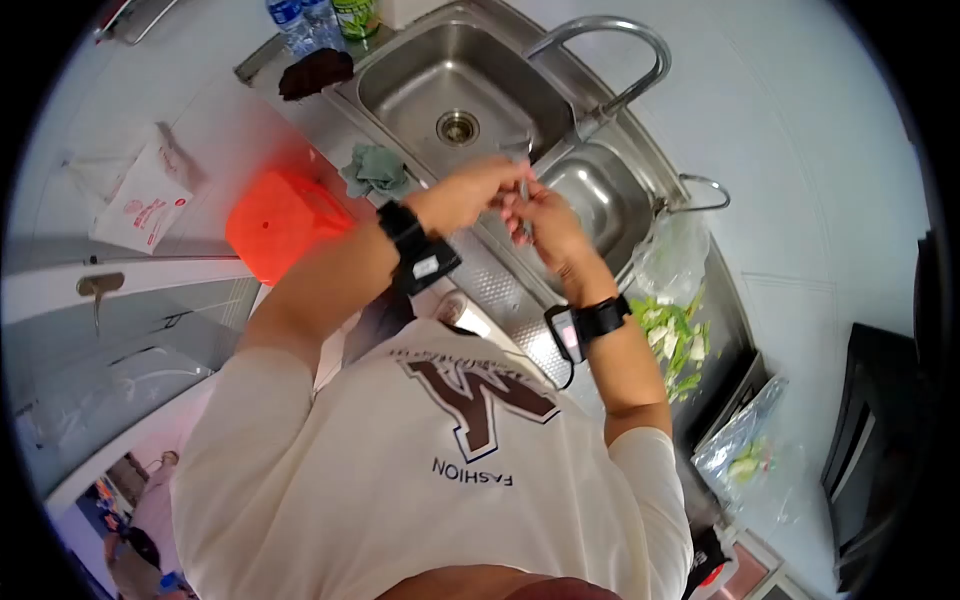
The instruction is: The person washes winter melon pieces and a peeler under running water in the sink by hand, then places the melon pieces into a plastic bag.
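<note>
My left hand point(468, 196) and my right hand point(552, 228) meet over the divider between the two sink basins. The fingers of both are closed together around a slim silver-grey utensil point(525, 188); its kind is blurred and partly covered by the fingers. Whether my left fingers grip the utensil itself or something small against it cannot be made out. Below the hands lie the large steel basin point(400, 95) with its drain and the smaller basin point(628, 190). Left of my left hand, a grey-green cloth point(376, 170) lies crumpled on the sink edge.
A curved faucet point(655, 55) rises behind the basins. Cut green vegetables point(675, 335) and a clear plastic bag point(675, 255) lie on the right. An orange-red plastic stool or bin point(280, 225) stands left. Bottles point(292, 25) and a dark brown cloth point(316, 74) sit at the far left corner.
</note>
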The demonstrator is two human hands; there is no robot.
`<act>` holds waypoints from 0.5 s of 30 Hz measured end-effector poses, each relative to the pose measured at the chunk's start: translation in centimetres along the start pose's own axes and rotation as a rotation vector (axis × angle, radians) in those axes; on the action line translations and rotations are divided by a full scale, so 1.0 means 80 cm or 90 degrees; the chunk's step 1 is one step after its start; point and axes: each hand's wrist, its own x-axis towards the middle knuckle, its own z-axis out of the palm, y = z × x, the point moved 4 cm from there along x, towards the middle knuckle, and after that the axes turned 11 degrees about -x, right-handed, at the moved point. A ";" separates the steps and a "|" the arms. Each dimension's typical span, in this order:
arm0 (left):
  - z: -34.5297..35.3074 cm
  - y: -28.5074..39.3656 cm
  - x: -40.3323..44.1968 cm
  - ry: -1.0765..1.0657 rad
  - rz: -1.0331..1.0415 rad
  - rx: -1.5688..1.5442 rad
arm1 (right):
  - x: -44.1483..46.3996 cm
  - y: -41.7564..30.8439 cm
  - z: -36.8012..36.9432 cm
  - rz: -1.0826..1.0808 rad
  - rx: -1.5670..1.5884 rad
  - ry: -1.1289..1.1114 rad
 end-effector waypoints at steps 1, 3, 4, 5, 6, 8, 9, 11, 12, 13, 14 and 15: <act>-0.013 0.010 0.016 0.090 0.019 -0.061 | 0.001 -0.005 -0.007 -0.003 0.005 0.004; -0.033 0.043 0.049 0.177 0.029 -0.119 | -0.001 -0.017 -0.017 0.006 0.002 0.081; -0.040 0.064 0.059 0.217 0.051 -0.229 | 0.000 -0.014 -0.026 0.013 0.007 0.088; -0.051 0.081 0.069 0.258 0.075 -0.338 | 0.003 -0.012 -0.040 0.000 0.011 0.121; -0.064 0.092 0.079 0.256 0.065 -0.337 | 0.005 -0.015 -0.049 -0.013 0.014 0.156; -0.090 0.116 0.102 0.231 0.083 -0.432 | 0.013 -0.027 -0.066 -0.004 0.010 0.214; -0.101 0.124 0.112 0.229 0.073 -0.433 | 0.018 -0.032 -0.074 0.007 0.002 0.265; -0.125 0.131 0.131 0.236 0.061 -0.544 | 0.040 -0.043 -0.092 0.011 -0.015 0.316; -0.133 0.133 0.140 0.238 0.050 -0.546 | 0.055 -0.051 -0.107 -0.028 -0.096 0.384; -0.138 0.131 0.149 0.262 0.030 -0.576 | 0.069 -0.057 -0.122 -0.064 -0.179 0.449; -0.141 0.128 0.158 0.285 0.010 -0.606 | 0.087 -0.055 -0.136 -0.054 -0.177 0.456; -0.142 0.124 0.166 0.286 -0.002 -0.609 | 0.105 -0.056 -0.153 -0.102 -0.308 0.508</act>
